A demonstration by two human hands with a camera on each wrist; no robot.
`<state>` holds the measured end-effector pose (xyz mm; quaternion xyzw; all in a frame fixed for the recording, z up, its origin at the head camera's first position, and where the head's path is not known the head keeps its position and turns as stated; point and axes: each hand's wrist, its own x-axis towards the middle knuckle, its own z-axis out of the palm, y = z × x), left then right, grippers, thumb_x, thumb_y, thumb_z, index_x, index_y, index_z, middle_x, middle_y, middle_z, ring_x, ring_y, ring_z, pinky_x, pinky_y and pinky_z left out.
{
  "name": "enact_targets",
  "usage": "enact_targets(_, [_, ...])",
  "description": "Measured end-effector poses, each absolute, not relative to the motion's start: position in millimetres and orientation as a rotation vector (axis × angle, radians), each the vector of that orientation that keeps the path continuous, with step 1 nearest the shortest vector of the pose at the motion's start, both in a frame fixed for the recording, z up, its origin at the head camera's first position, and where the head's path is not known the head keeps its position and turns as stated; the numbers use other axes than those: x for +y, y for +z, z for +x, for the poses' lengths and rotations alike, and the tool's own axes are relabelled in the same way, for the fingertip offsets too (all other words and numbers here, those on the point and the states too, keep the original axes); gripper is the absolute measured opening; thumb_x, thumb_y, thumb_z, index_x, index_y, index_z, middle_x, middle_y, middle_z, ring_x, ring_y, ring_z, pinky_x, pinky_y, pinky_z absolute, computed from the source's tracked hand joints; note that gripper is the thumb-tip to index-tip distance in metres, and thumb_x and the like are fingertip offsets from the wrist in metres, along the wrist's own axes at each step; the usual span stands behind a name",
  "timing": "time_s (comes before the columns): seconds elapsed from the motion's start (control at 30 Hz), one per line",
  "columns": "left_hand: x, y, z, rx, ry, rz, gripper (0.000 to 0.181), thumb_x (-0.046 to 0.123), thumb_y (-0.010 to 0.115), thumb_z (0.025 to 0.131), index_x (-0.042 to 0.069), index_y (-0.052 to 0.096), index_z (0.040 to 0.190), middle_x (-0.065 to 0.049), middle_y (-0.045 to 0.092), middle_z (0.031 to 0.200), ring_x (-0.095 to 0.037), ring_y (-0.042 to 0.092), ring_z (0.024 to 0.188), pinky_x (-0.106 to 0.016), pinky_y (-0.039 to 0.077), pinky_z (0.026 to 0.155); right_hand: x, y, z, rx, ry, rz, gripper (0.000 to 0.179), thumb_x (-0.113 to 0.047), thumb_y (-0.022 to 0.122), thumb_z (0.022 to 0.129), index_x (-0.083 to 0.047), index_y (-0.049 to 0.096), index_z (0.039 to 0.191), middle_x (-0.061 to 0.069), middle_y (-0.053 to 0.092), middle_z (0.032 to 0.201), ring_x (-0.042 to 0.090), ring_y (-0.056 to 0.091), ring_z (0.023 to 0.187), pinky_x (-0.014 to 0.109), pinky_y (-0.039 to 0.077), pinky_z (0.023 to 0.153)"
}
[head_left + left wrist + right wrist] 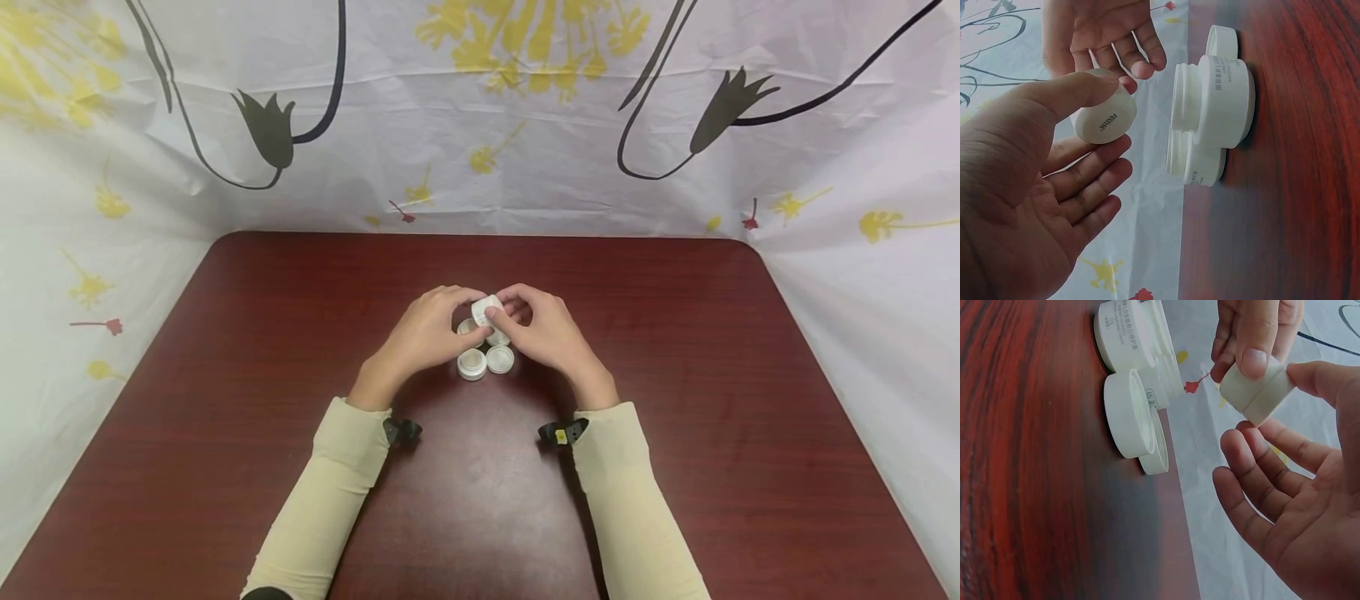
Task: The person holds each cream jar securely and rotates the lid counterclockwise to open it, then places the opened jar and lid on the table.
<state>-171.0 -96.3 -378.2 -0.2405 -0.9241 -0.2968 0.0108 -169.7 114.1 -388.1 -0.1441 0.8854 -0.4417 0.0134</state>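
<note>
A small white cream jar is held raised between both hands, with a seam between lid and body showing in the right wrist view. My left hand pinches it, thumb on one side and fingers on the other; dark print marks its end face in the left wrist view. My right hand grips the same jar by thumb and fingertips, its other fingers loosely bent. Beneath them on the table stand two open white jars, the nearer jar with printed text and a threaded neck. Beside these lie two white lids, one lid nearer.
The dark red wooden table has rounded far corners. A white sheet with yellow flowers and dark stems hangs behind it and at both sides. Black wrist straps sit at both cuffs.
</note>
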Motion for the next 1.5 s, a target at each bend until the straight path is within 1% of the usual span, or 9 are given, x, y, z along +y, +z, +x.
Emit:
enact_targets(0.2, [-97.0, -378.3, -171.6, -2.873, -0.915, -0.757, 0.047, 0.033, 0.079, 0.092, 0.011, 0.072, 0.133, -0.006, 0.075, 0.130, -0.028, 0.067, 0.124, -0.047, 0.053, 0.108, 114.1, -386.6, -167.7, 2.748, -1.399, -0.494, 0.028, -0.028, 0.073, 0.099, -0.012, 0.072, 0.122, 0.006, 0.073, 0.102, 0.020, 0.071, 0.090, 0.034, 0.054, 0.082])
enact_targets(0.33, [-97.6, -378.5, -171.9, -2.871, -0.912, -0.756, 0.047, 0.033, 0.079, 0.092, 0.011, 0.072, 0.133, -0.006, 0.075, 0.131, -0.028, 0.067, 0.125, -0.048, 0.053, 0.108, 114.6, -386.3, -167.7, 2.743, -1.408, -0.503, 0.030, -0.028, 0.073, 0.099, -0.012, 0.071, 0.124, 0.006, 0.073, 0.103, 0.021, 0.071, 0.092, 0.035, 0.055, 0.084])
enact_targets(0.5, [-98.2, -378.9, -172.1, -2.874, -0.916, -0.750, 0.048, 0.033, 0.079, 0.093, 0.010, 0.071, 0.134, -0.007, 0.075, 0.132, -0.028, 0.067, 0.126, -0.047, 0.053, 0.108, 115.6, -386.9, -167.4, 2.753, -1.405, -0.454, 0.036, -0.035, 0.072, 0.100, -0.013, 0.070, 0.128, 0.006, 0.073, 0.107, 0.021, 0.072, 0.095, 0.036, 0.056, 0.085])
enact_targets(0.67, [-97.8, -379.0, -171.7, -2.872, -0.922, -0.744, 0.048, 0.033, 0.079, 0.093, 0.011, 0.071, 0.135, -0.006, 0.075, 0.131, -0.027, 0.067, 0.125, -0.047, 0.053, 0.108, 114.8, -386.7, -167.2, 2.768, -1.393, -0.393, 0.039, -0.042, 0.071, 0.100, -0.013, 0.071, 0.126, 0.006, 0.075, 0.106, 0.021, 0.073, 0.095, 0.038, 0.057, 0.086])
enact_targets(0.8, [-97.2, -378.8, -170.9, -2.868, -0.920, -0.757, 0.048, 0.034, 0.080, 0.092, 0.012, 0.071, 0.134, -0.006, 0.075, 0.129, -0.028, 0.067, 0.124, -0.047, 0.054, 0.107, 114.1, -386.1, -166.8, 2.771, -1.378, -0.395, 0.040, -0.044, 0.070, 0.100, -0.012, 0.072, 0.123, 0.007, 0.076, 0.105, 0.022, 0.074, 0.096, 0.040, 0.059, 0.088])
enact_targets(1.0, [-96.7, -379.0, -170.2, -2.876, -0.927, -0.753, 0.048, 0.035, 0.080, 0.093, 0.012, 0.071, 0.134, -0.006, 0.075, 0.130, -0.027, 0.067, 0.124, -0.047, 0.054, 0.107, 113.9, -385.8, -166.6, 2.762, -1.391, -0.430, 0.034, -0.039, 0.071, 0.100, -0.011, 0.074, 0.121, 0.008, 0.077, 0.104, 0.022, 0.075, 0.093, 0.040, 0.060, 0.087])
enact_targets(1.17, [-97.1, -379.3, -170.1, -2.881, -0.940, -0.754, 0.048, 0.034, 0.080, 0.093, 0.012, 0.071, 0.134, -0.006, 0.075, 0.130, -0.028, 0.067, 0.124, -0.047, 0.053, 0.108, 114.0, -386.5, -165.8, 2.743, -1.405, -0.467, 0.031, -0.032, 0.072, 0.100, -0.012, 0.073, 0.123, 0.008, 0.076, 0.104, 0.022, 0.074, 0.093, 0.038, 0.059, 0.086])
enact_targets(1.37, [-98.0, -378.9, -170.2, -2.881, -0.934, -0.758, 0.048, 0.033, 0.079, 0.093, 0.011, 0.071, 0.134, -0.007, 0.075, 0.130, -0.029, 0.067, 0.124, -0.047, 0.053, 0.107, 113.3, -388.3, -165.6, 2.731, -1.420, -0.502, 0.032, -0.027, 0.072, 0.100, -0.010, 0.071, 0.128, 0.009, 0.075, 0.105, 0.024, 0.074, 0.095, 0.040, 0.059, 0.089])
enact_targets(1.5, [-99.0, -378.2, -170.4, -2.869, -0.937, -0.756, 0.048, 0.032, 0.079, 0.093, 0.010, 0.071, 0.134, -0.007, 0.075, 0.131, -0.029, 0.067, 0.125, -0.047, 0.053, 0.108, 113.2, -387.4, -165.4, 2.744, -1.434, -0.494, 0.037, -0.028, 0.073, 0.100, -0.010, 0.069, 0.131, 0.010, 0.075, 0.110, 0.025, 0.074, 0.095, 0.040, 0.059, 0.088])
